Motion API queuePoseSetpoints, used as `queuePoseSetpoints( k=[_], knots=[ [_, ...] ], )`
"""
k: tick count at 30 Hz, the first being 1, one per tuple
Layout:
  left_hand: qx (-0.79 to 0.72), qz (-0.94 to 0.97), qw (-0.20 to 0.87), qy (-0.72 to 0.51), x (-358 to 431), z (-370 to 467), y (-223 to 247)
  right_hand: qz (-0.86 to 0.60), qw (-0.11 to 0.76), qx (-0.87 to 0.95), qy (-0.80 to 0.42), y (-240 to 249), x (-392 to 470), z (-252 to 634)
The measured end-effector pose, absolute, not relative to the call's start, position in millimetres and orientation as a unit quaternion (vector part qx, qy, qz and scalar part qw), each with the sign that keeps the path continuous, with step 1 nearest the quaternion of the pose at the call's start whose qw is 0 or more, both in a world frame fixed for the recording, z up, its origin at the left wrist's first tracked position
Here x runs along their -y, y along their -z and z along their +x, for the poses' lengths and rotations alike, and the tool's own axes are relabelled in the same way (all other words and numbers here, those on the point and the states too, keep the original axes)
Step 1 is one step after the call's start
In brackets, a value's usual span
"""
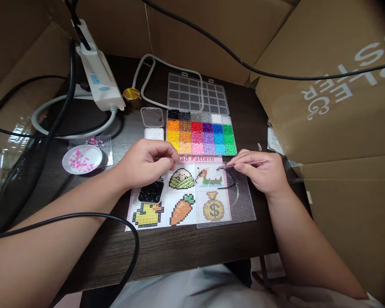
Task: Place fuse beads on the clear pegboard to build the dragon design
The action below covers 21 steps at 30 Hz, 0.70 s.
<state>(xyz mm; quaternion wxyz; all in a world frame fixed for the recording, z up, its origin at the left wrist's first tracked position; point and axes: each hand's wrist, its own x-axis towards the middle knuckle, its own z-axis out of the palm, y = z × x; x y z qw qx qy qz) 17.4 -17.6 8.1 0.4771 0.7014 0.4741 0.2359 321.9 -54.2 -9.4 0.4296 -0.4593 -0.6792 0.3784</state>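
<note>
My right hand grips a pair of slim pinkish tweezers, whose tips point left over a clear pegboard. A curved line of black beads shows on the board beneath. The board overlaps the right side of a printed bead pattern sheet with pixel pictures. Above the sheet's upper left, my left hand is closed, thumb against curled fingers; anything between them is hidden. Just below it sits a small tray of black beads. The sorted bead box stands beyond both hands.
At left, a white dish of pink beads rests partly on another pegboard. A white bead case, gold cup and power strip stand farther back. Cardboard walls surround the table; a black cable crosses my left forearm.
</note>
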Motion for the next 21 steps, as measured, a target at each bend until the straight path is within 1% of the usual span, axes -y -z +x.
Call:
queuePoseSetpoints(
  k=[21],
  knots=[
    [-0.456, 0.71, 0.474, -0.25, 16.2, 14.9, -3.0, -0.453, 0.432, 0.683, -0.378, 11.0, 54.0, 323.7]
  ],
)
